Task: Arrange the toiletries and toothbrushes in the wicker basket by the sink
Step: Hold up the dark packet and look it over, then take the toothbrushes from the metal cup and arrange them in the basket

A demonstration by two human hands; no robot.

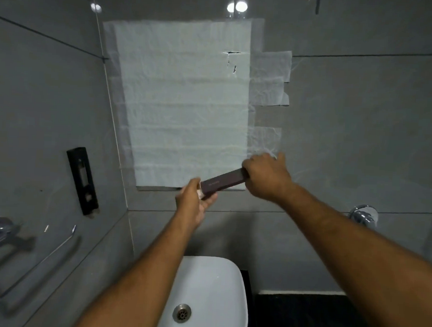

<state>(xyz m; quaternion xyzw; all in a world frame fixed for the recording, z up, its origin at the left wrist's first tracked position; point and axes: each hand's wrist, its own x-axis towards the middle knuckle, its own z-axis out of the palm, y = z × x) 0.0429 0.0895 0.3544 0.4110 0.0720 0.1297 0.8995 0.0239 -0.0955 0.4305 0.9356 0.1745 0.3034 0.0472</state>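
Note:
I hold a long, dark maroon carton [222,183], like a toothpaste box, up in front of the wall, tilted with its right end higher. My left hand [194,202] grips its lower left end, where a pale flap shows. My right hand [265,177] is closed over its upper right end. The white sink [211,283] with its metal drain [182,313] lies below, between my forearms. No wicker basket or toothbrush is in view.
White paper sheets [183,106] are taped over the mirror ahead. A black wall holder [82,180] and a chrome towel rail [27,261] sit on the left wall. A chrome tap [363,214] sticks out at the right. A dark counter [309,315] flanks the sink.

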